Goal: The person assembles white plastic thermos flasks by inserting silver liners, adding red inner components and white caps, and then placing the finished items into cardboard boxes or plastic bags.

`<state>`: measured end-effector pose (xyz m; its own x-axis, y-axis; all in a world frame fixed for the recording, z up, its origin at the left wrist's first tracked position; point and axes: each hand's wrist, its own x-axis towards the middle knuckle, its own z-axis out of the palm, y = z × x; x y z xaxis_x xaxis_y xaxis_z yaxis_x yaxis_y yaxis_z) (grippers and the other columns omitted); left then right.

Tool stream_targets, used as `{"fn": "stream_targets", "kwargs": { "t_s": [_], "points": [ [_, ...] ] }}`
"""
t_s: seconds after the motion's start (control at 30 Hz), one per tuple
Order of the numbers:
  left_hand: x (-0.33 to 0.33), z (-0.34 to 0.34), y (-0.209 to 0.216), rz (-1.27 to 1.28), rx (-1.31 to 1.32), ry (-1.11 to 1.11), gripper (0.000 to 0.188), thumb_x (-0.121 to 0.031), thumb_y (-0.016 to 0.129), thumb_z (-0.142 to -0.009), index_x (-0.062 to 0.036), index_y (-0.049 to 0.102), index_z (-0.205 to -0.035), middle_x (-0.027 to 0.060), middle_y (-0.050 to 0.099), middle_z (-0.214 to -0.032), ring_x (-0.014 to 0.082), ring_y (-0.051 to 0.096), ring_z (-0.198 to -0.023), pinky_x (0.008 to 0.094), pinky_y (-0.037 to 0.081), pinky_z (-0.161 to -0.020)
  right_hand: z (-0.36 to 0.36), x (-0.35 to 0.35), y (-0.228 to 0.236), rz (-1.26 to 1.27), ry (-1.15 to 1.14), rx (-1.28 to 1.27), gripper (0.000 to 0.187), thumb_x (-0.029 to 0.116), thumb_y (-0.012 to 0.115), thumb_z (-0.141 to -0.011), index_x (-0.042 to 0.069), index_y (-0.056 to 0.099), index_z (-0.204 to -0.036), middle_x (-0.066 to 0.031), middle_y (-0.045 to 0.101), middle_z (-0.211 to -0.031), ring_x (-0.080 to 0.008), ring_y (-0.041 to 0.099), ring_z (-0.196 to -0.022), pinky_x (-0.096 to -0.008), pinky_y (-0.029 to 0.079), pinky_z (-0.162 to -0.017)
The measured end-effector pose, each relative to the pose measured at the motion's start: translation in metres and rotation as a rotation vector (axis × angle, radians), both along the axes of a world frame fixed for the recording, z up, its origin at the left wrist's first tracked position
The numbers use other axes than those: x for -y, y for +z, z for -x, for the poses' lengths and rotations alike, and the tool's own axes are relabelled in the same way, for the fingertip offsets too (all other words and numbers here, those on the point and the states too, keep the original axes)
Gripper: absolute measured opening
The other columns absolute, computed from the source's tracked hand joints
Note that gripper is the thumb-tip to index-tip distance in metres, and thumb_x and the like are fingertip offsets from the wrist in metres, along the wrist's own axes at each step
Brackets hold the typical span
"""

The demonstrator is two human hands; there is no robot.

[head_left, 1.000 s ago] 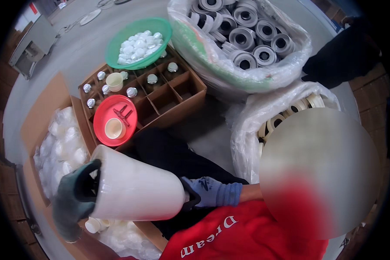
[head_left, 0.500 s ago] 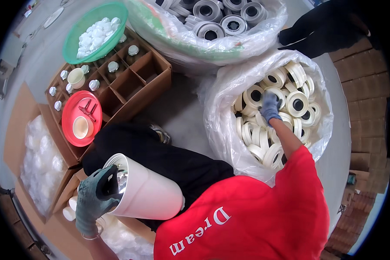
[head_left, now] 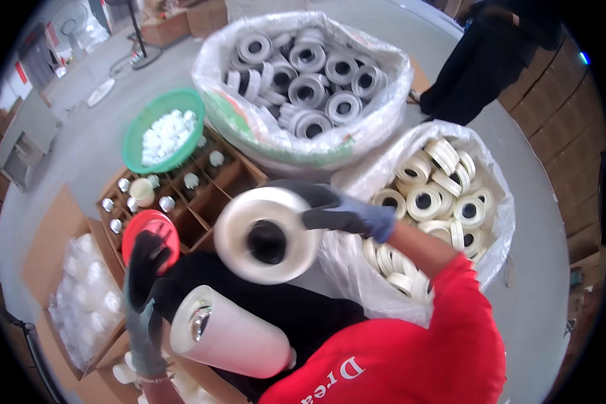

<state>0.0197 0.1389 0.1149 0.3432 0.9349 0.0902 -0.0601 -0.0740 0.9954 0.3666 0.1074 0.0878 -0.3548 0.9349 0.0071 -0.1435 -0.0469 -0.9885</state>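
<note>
My right hand (head_left: 347, 210), in a grey glove, grips the rim of a cream ring-shaped lid (head_left: 232, 236) with a black centre, held up over my lap and blurred by motion. A white cylindrical canister (head_left: 239, 337) rests tilted across my lap, its open mouth facing left with something silvery inside. My left hand (head_left: 145, 289), in a green and black glove, is off the canister. Its fingers look loosely curved and apart, overlapping a red plate (head_left: 133, 236); I see nothing held in them. The small parts on that plate are mostly hidden.
A clear bag (head_left: 498, 236) of cream ring lids stands at right; another bag (head_left: 377, 151) of grey ones stands beyond. A divided carton (head_left: 239, 178) holds silver-capped bottles and a green bowl (head_left: 133, 138) of white pieces. Plastic-filled cartons (head_left: 44, 269) sit left. A person (head_left: 481, 67) stands far right.
My right hand has come out of the right bag with a cream ring lid and moved left over my lap. My left hand has let go of the canister and moved up to the red plate.
</note>
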Motion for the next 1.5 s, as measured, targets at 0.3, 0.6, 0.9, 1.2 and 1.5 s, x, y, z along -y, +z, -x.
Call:
{"fn": "stream_targets", "kwargs": {
  "t_s": [0.3, 0.6, 0.9, 1.2, 1.5],
  "points": [
    [-0.008, 0.044, -0.023, -0.648, -0.68, 0.473, 0.066, -0.044, 0.057, -0.09, -0.0039, 0.039, -0.139, 0.014, 0.048, -0.137, 0.0259, 0.045, -0.126, 0.0429, 0.028, -0.111, 0.171, -0.112, 0.046, -1.155, -0.312, 0.653, 0.067, 0.031, 0.059, -0.09, 0.011, 0.031, -0.148, -0.0222, 0.035, -0.145, -0.0394, 0.041, -0.127, -0.0452, 0.032, -0.11],
    [-0.011, 0.018, -0.006, 0.101, 0.879, 0.127, 0.063, -0.038, 0.056, -0.095, -0.0044, 0.034, -0.143, 0.0153, 0.038, -0.143, 0.0288, 0.045, -0.127, 0.0433, 0.039, -0.106, 0.204, -0.106, 0.035, -1.214, -0.126, 0.673, 0.06, 0.014, 0.066, -0.08, 0.007, 0.043, -0.135, -0.0238, 0.05, -0.121, -0.0372, 0.059, -0.105, -0.0433, 0.051, -0.086],
    [-0.006, 0.046, -0.026, -0.328, 0.198, 0.379, 0.058, -0.037, 0.047, -0.097, 0.0001, 0.038, -0.141, 0.0161, 0.047, -0.14, 0.0293, 0.046, -0.129, 0.0406, 0.036, -0.109, 0.212, -0.104, 0.025, -0.155, 0.413, 0.107, 0.06, 0.057, 0.057, -0.086, 0.006, 0.053, -0.119, -0.0177, 0.062, -0.113, -0.0216, 0.066, -0.077, -0.0331, 0.051, -0.055],
    [0.015, 0.023, -0.043, -0.132, 0.377, 0.65, 0.06, -0.048, 0.054, -0.094, -0.0008, 0.049, -0.131, 0.0127, 0.064, -0.101, 0.0232, 0.062, -0.089, 0.0396, 0.05, -0.084, 0.233, -0.09, 0.008, -1.066, -0.031, 0.289, 0.052, 0.009, 0.068, -0.078, 0.002, 0.049, -0.127, -0.0224, 0.05, -0.123, -0.0351, 0.057, -0.108, -0.0404, 0.05, -0.088],
    [0.014, 0.08, -0.063, -0.521, -0.344, 0.374, 0.053, -0.005, 0.07, -0.077, 0.0041, 0.055, -0.127, 0.0182, 0.057, -0.13, 0.0295, 0.052, -0.123, 0.0387, 0.039, -0.105, 0.164, -0.095, -0.024, 0.113, 0.549, 0.031, 0.033, 0.037, 0.061, -0.092, 0.005, 0.065, -0.1, -0.0059, 0.067, -0.077, -0.012, 0.062, -0.054, -0.0231, 0.049, -0.046]
  ]
}}
